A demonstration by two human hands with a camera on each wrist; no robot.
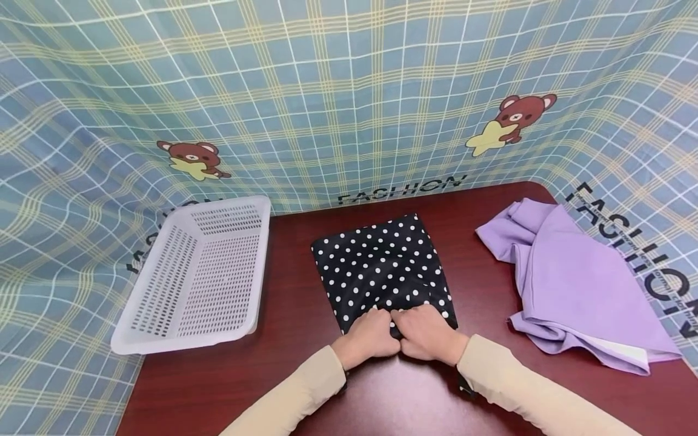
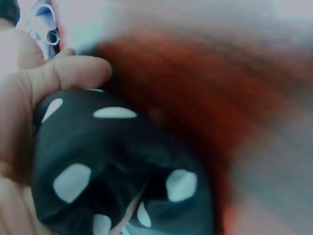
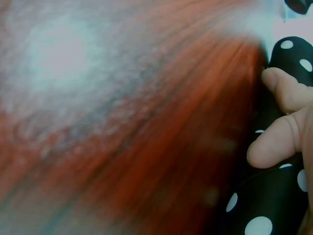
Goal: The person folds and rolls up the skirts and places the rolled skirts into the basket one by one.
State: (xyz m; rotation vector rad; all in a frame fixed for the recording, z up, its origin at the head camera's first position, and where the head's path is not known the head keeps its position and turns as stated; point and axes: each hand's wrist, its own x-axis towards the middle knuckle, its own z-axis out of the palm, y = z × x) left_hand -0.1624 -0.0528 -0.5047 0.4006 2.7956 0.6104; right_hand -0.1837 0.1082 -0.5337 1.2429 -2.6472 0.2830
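One black polka-dot cloth (image 1: 382,266), folded roughly square, lies mid-tabletop toward the near edge; left hand (image 1: 368,336) and right hand (image 1: 428,333), knuckles touching, each clutch its bunched near hem on the tabletop (image 1: 305,363).

Basket (image 1: 199,278) left, dotted cloth (image 1: 382,266) centre, crumpled cloth (image 1: 572,284) right, on table (image 1: 294,375)

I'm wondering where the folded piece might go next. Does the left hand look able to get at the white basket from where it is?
Probably yes: the white basket sits on the left hand's own side, with only bare table between. The hand's grip is on the polka-dot cloth, though.
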